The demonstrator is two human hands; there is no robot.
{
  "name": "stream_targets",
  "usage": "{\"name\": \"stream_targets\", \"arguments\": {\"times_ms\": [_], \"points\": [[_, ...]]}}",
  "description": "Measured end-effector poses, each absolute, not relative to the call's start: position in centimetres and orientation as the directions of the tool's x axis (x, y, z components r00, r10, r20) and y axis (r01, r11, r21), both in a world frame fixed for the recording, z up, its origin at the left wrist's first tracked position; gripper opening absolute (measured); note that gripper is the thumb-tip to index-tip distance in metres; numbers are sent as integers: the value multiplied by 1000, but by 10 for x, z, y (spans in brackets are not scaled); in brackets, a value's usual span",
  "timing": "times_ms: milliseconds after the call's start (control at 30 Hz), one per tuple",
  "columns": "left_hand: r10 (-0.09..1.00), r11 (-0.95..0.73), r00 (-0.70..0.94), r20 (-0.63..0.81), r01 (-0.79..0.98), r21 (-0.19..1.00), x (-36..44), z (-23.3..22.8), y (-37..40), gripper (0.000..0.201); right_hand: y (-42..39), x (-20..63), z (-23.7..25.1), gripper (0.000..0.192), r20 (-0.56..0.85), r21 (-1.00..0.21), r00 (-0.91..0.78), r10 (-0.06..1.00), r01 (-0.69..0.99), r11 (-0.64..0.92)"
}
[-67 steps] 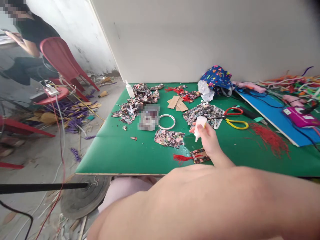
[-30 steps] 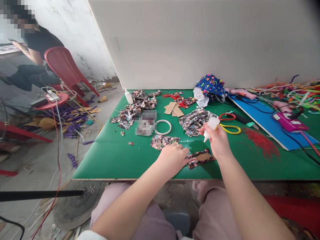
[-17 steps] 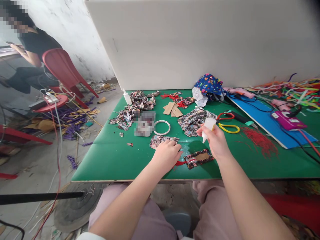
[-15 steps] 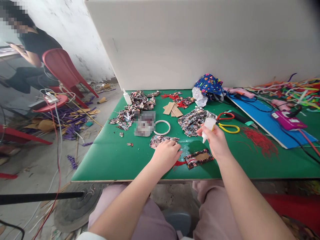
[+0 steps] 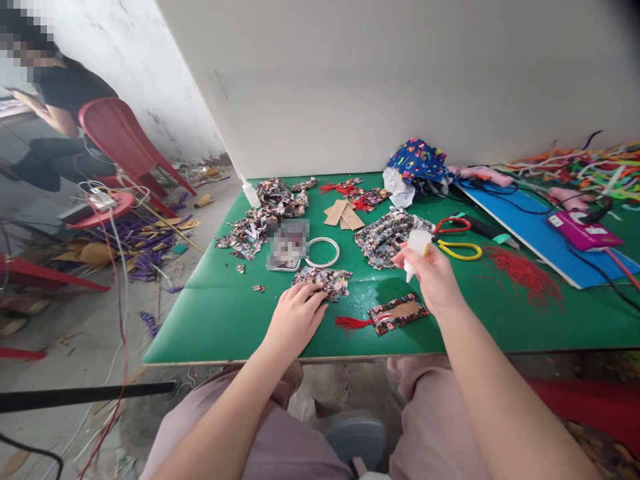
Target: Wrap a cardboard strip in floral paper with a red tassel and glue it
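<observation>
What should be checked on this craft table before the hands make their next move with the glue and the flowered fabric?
1. Glue bottle gripped in the right hand, nozzle tilted down: ok.
2. Left hand has fingertips on the small flowered fabric piece: ok.
3. Tasselled fabric-and-card piece lies flat on the green table, apart from both hands: ok.
4. Nozzle is over that piece: not ok; it points at bare table behind it.
5. Glue is flowing from the nozzle: cannot tell.
6. Scissors lie apart from both hands: ok.
</observation>
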State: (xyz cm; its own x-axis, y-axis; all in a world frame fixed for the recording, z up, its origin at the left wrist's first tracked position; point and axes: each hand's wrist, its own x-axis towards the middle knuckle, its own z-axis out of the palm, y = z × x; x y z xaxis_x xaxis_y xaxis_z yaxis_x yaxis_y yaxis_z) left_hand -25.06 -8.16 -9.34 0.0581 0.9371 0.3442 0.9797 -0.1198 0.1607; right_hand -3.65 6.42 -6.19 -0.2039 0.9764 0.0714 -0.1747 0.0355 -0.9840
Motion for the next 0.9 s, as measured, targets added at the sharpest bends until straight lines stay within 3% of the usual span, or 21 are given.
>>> {"name": "stream_targets", "arguments": {"times_ms": [167, 367, 500, 633, 900], "points": [[886, -175, 65, 459, 964, 201, -237, -91, -88, 22, 67, -38, -67, 28, 147, -969, -131, 980, -216, 117], [933, -287, 202, 298, 918, 274, -200, -90, -87, 38, 66, -35, -67, 23, 163, -967, -194, 967, -224, 118], [947, -275, 210, 244, 921, 275, -192, -91, -84, 34, 65, -33, -65, 24, 174, -965, -220, 960, -234, 121], [947, -256, 181, 266, 925, 282, -193, -91, -82, 23, 64, -33, -63, 24, 156, -970, -210, 965, -215, 110], [944, -210, 119, 307, 936, 281, -197, -93, -88, 22, 61, -36, -61, 22, 130, -975, -189, 973, -205, 91]]}}
